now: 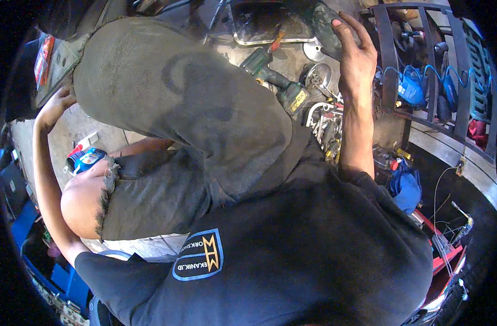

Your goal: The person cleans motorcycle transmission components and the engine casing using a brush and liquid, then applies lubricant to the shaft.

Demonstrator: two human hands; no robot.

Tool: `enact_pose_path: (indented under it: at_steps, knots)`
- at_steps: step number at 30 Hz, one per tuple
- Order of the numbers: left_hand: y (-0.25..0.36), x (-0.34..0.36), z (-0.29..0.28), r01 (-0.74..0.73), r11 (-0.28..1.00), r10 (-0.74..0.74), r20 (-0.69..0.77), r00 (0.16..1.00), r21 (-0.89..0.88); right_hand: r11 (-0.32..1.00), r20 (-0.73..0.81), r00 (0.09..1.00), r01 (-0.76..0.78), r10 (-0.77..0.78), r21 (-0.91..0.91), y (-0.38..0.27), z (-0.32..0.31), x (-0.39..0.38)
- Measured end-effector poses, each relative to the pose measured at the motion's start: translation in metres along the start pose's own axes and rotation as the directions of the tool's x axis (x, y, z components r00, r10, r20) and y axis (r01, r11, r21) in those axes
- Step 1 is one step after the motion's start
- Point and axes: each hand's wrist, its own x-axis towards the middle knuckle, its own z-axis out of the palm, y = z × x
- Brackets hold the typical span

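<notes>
At the far left, my left hand point(59, 104) is beside my raised knee, its fingers curled at the lower edge of a dark panel-like part point(57, 81). Its fingertips are partly hidden, so what they grip does not show. At the upper right, my right hand point(358, 46) has its fingers bent over a dark grey-green, lumpy thing point(327, 32), whose kind I cannot make out in the shade. A green and black cordless power tool point(278, 80) lies on the ground left of my right forearm. Beside it sits a round metal part point(316, 76).
Several wrenches and other metal tools point(329, 127) lie by my right forearm. A dark metal rack point(417, 60) with blue bottles point(411, 89) stands at the right. A blue container point(90, 158) is near my bare knee at the left. My trousered leg point(172, 81) crosses the middle.
</notes>
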Motion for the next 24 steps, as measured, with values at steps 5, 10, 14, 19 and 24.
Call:
enact_pose_path:
  at_steps: [5, 10, 14, 19, 24]
  knots:
    - [-0.089, 0.05, 0.029, -0.192, 0.962, 0.182, 0.071, 0.981, 0.194, 0.899, 0.116, 0.985, -0.168, 0.132, 0.404, -0.019, 0.006, -0.005]
    - [-0.094, 0.057, 0.071, -0.383, 0.83, 0.349, 0.157, 0.924, 0.407, 0.789, 0.26, 0.943, -0.318, 0.207, 0.526, -0.037, 0.018, -0.014]
    - [-0.084, 0.03, 0.076, -0.075, 0.933, 0.039, 0.108, 0.993, 0.352, 0.737, 0.35, 0.911, -0.389, 0.218, 0.552, -0.048, 0.032, -0.02]
    - [-0.108, -0.001, 0.081, 0.084, 0.952, -0.098, 0.034, 0.995, 0.295, 0.728, 0.461, 0.872, -0.424, 0.167, 0.538, -0.055, 0.049, -0.015]
    - [-0.095, -0.024, 0.084, 0.16, 0.973, -0.171, 0.051, 0.984, 0.168, 0.72, 0.502, 0.857, -0.424, 0.121, 0.55, -0.044, 0.061, -0.01]
